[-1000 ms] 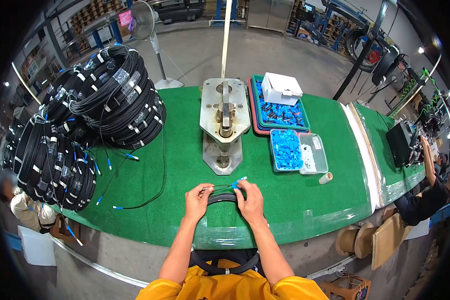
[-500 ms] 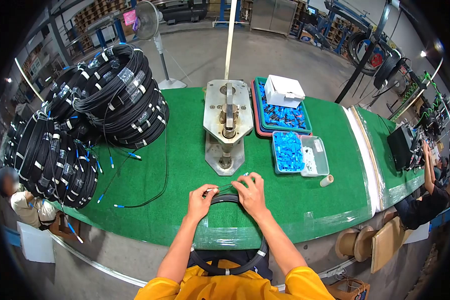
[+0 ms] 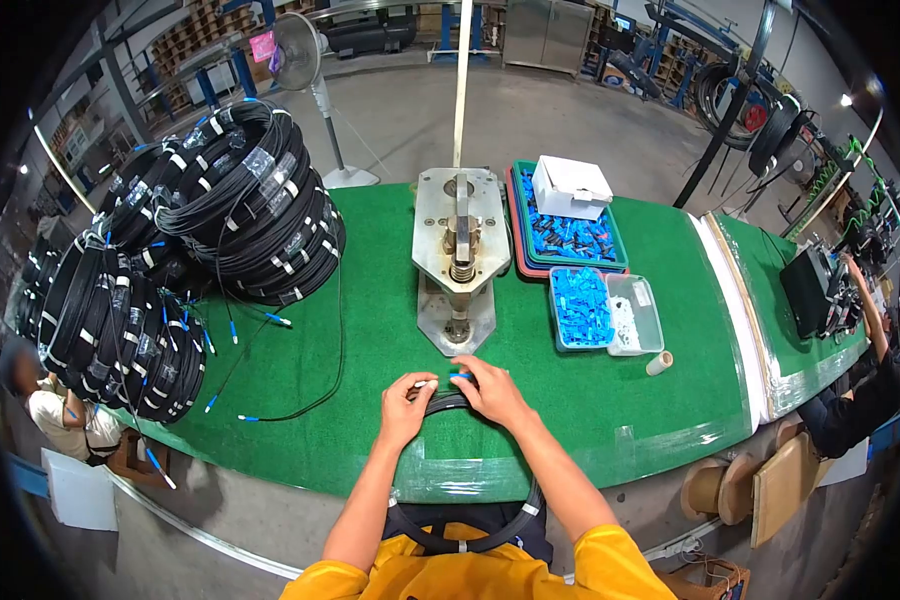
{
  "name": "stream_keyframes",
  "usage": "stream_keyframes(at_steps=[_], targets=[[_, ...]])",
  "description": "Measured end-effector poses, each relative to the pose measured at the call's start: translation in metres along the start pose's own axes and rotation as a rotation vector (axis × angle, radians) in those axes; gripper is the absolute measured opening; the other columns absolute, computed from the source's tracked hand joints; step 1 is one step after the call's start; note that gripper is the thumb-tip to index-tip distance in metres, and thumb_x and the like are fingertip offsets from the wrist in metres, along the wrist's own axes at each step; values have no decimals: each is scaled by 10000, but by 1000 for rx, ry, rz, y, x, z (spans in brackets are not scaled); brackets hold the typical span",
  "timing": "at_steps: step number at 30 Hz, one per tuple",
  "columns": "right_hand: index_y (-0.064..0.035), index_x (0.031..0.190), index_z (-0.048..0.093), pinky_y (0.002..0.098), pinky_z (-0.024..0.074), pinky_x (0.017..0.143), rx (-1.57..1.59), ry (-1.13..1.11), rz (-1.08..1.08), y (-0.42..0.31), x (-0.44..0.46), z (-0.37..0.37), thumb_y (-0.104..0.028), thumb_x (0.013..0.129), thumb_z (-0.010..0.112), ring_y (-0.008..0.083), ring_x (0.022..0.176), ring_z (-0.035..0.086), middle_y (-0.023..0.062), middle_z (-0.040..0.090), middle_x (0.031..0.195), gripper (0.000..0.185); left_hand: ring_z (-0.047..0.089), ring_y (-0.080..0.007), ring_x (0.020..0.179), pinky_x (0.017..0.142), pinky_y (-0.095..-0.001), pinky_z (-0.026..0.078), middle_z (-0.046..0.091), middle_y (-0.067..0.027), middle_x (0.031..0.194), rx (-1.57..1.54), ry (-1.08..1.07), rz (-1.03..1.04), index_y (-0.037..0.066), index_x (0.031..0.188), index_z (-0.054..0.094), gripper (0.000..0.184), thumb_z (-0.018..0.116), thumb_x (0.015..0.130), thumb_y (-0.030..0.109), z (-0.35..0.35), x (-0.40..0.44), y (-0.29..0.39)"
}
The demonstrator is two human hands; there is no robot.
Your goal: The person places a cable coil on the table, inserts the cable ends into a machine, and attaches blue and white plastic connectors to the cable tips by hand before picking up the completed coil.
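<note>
At the table's front edge, my left hand (image 3: 402,408) is closed in a pinch on a small white piece (image 3: 425,384); its exact kind is too small to tell. Facing it, my right hand (image 3: 492,392) pinches a small blue connector (image 3: 461,376) between thumb and fingers. A narrow gap separates the two hands. Below them a coil of black cable (image 3: 490,540) with white tape bands rests partly on the table and hangs over my lap. Just beyond my hands stands a metal hand press (image 3: 460,255).
Stacked black cable coils (image 3: 270,240) with blue-tipped ends fill the left side. On the right are a teal tray (image 3: 613,255) of blue parts, a white box (image 3: 570,187), a clear tub of blue connectors (image 3: 581,310), a tub of white pieces (image 3: 633,315) and a small roll (image 3: 659,363). Other people sit at both sides.
My right hand has come down and slightly left, nearer my left hand, and the blue connector now shows at its fingertips. The thin strand seen between the hands no longer shows.
</note>
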State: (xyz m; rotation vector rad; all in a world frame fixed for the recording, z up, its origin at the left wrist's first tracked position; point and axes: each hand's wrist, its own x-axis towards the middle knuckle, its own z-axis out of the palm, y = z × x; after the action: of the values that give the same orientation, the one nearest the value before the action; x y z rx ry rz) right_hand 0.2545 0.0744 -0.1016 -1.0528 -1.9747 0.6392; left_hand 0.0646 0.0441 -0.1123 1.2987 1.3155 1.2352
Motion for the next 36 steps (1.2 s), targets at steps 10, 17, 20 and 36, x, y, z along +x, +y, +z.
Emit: stream_keyframes(at_steps=[10, 17, 20, 36], targets=[[-34, 983, 659, 440, 516, 681, -40, 177, 172, 4, -8, 6, -186, 920, 651, 367, 772, 636, 156, 632, 854, 165, 696, -269, 879, 786, -341, 543, 711, -162, 962, 283, 199, 272, 22, 1051, 724, 181, 688, 880, 71, 5, -5, 1], [7, 1040, 537, 485, 485, 764, -226, 128, 236, -9, -30, 15, -211, 947, 602, 414, 879, 593, 210, 600, 930, 246, 698, -374, 828, 748, -438, 540, 711, -160, 851, 505, 69, 62, 34, 1126, 520, 169, 510, 1003, 149, 18, -2, 4], [9, 1064, 536, 479, 478, 768, -299, -31, 202, -24, -30, 0, -289, 925, 640, 384, 867, 582, 179, 593, 969, 345, 673, -440, 828, 699, -522, 521, 699, -217, 926, 503, -136, 35, 59, 1216, 491, 273, 541, 991, 205, 6, -7, -10], [-23, 1067, 541, 454, 477, 796, -344, -28, 218, 11, -12, -19, -209, 838, 728, 367, 919, 578, 159, 602, 942, 350, 651, -427, 929, 788, -487, 517, 683, -221, 1025, 579, -298, 209, 61, 1312, 507, 468, 670, 874, 92, 3, 31, 3]])
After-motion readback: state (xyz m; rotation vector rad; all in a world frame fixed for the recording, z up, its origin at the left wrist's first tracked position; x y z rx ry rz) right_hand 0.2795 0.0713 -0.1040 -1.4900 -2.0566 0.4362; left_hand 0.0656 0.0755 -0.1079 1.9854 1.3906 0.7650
